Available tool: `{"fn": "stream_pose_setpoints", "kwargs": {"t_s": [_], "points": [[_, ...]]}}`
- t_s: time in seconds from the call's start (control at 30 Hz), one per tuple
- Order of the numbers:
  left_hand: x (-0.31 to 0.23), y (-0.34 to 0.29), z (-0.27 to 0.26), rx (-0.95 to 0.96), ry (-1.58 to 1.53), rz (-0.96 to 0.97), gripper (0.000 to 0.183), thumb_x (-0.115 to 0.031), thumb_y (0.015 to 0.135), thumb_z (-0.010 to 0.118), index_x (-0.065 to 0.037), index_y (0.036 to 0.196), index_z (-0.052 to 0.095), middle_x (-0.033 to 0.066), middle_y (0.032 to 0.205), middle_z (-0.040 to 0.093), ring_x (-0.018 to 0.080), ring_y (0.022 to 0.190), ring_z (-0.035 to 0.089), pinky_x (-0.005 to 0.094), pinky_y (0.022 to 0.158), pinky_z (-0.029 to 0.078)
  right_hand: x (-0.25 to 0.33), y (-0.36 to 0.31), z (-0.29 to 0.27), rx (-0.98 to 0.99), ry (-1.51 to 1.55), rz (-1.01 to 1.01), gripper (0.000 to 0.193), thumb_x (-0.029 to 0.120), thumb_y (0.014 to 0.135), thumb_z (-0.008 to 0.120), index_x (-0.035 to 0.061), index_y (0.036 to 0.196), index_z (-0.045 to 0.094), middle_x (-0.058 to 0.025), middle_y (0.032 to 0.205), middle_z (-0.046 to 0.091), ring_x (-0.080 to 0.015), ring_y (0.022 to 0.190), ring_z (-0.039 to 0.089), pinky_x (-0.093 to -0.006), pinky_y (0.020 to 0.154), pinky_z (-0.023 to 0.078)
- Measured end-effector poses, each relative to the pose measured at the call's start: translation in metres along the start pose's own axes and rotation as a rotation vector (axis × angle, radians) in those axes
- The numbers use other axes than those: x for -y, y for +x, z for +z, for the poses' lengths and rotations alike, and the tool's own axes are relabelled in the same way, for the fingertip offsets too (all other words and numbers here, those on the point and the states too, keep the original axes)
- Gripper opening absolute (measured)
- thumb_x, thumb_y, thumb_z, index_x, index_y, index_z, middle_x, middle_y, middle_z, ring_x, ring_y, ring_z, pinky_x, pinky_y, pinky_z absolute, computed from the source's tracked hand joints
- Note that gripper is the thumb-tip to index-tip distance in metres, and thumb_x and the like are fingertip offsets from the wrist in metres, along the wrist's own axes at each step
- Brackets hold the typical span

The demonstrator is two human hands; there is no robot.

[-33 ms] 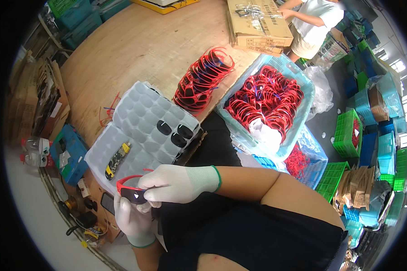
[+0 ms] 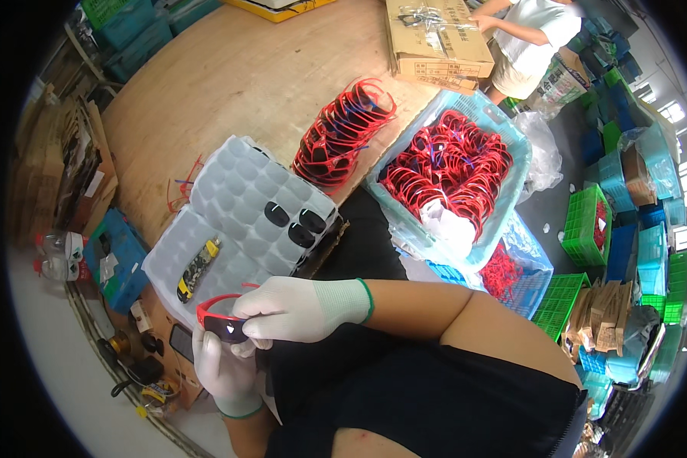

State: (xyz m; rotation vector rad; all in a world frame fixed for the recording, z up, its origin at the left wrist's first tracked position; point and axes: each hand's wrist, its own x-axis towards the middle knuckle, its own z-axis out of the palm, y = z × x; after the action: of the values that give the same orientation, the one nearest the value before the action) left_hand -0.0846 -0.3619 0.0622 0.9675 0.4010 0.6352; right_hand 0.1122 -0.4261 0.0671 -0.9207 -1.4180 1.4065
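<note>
My right hand [image 2: 286, 308], in a white glove with a green cuff, pinches red-framed sunglasses [image 2: 227, 328] by the frame and dark lens. From below, my left hand [image 2: 223, 370], gloved the same, grips them too; its fingertips are partly hidden behind them. The sunglasses are just off the near edge of a grey moulded tray [image 2: 229, 206]. On the tray lie several loose dark lenses [image 2: 276, 214] and a yellow-and-black box cutter [image 2: 198, 271].
Beyond the tray, a row of red sunglasses [image 2: 343, 137] stands on the wooden table [image 2: 229, 69]. A light-blue basket [image 2: 523, 164] at right is full of red glasses. Another person [image 2: 530, 38] touches a cardboard box [image 2: 443, 42]. A blue bin [image 2: 118, 259] stands at left.
</note>
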Motion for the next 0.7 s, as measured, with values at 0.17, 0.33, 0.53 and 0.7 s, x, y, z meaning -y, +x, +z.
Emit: {"fn": "stream_pose_setpoints", "kwargs": {"t_s": [0.17,0.33,0.53,0.7], "points": [[0.003,-0.005,0.012,-0.202,-0.06,-0.004,0.052,-0.034,0.099,0.058,0.01,0.125,0.054,0.0147,0.099,0.066,0.0121,0.071,0.056,0.0239,0.065,0.046,0.0,-0.002,0.002,-0.002,-0.046,0.039,0.02,0.016,0.1,0.049,0.0011,0.096,0.061,-0.0135,0.083,0.066,-0.031,0.078,0.068,-0.0384,0.077,0.053],[0.008,-0.003,0.014,-0.334,-0.093,0.063,0.041,-0.027,0.103,0.056,0.006,0.127,0.055,0.0093,0.104,0.065,0.01,0.077,0.053,0.0239,0.069,0.045,-0.009,-0.002,0.016,-0.225,-0.26,-0.147,0.015,0.015,0.099,0.052,0.0049,0.091,0.061,-0.0116,0.081,0.067,-0.0355,0.079,0.066,-0.0418,0.073,0.053],[0.018,-0.008,-0.008,-0.095,-0.078,0.092,0.044,-0.03,0.11,0.045,0.0,0.143,0.047,0.009,0.119,0.062,0.0137,0.097,0.058,0.028,0.084,0.047,-0.018,-0.002,0.019,-0.324,-0.421,-0.28,0.011,0.014,0.096,0.057,0.0069,0.088,0.06,-0.0117,0.077,0.063,-0.0377,0.074,0.064,-0.0448,0.066,0.05],[0.019,-0.004,0.007,-0.03,-0.37,0.016,0.054,-0.041,0.112,0.038,-0.003,0.15,0.041,0.0102,0.133,0.056,0.0187,0.112,0.056,0.0348,0.096,0.045,-0.024,0.001,0.012,-0.324,-0.453,-0.34,0.013,0.014,0.095,0.059,0.0066,0.084,0.058,-0.0107,0.075,0.061,-0.0374,0.07,0.062,-0.0447,0.062,0.048]]}}
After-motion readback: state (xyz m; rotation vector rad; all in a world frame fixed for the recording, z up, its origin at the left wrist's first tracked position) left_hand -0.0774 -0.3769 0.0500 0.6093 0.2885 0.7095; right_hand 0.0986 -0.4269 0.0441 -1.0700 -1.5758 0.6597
